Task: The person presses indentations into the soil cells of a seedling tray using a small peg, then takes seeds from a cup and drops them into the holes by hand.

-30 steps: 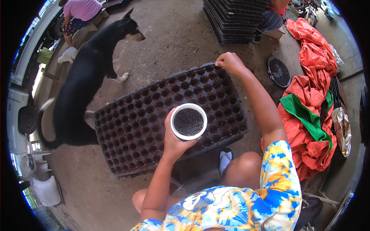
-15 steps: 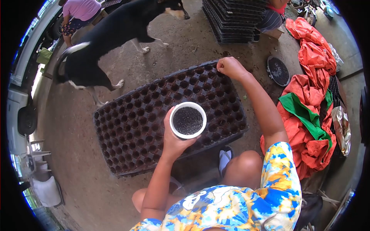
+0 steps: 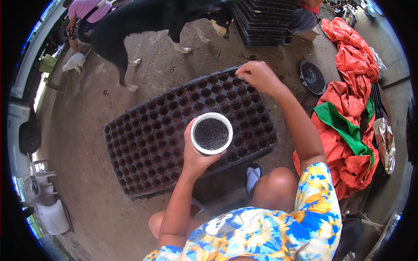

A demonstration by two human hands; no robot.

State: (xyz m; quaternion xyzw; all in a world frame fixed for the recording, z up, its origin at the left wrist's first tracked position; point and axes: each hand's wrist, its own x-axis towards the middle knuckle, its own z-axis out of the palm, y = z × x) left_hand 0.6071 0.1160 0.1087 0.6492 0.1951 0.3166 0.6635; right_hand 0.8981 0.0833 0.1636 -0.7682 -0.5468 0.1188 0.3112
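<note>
My left hand (image 3: 196,154) is wrapped around a white cup (image 3: 230,145) and holds it over the near middle of a black seedling tray (image 3: 124,150). Small dark seeds (image 3: 211,134) fill much of the cup. Round cells with brown soil in them cover the tray in rows. Above the tray's far right corner is my right hand (image 3: 257,77), thumb and fingers pinched together and pointing down at the cells. Whatever lies between those fingertips is too small to make out.
A black dog (image 3: 139,24) stands beyond the tray, near stacked black trays (image 3: 265,21). A small white animal (image 3: 75,62) is at the left, by a person in pink (image 3: 89,11). Red tarpaulin (image 3: 348,104) and a round dark lid (image 3: 312,77) lie at right.
My right hand has shifted slightly left along the tray's far edge, still pinched. The dog has walked to the right, uncovering the white animal. My left hand and cup stay nearly in place.
</note>
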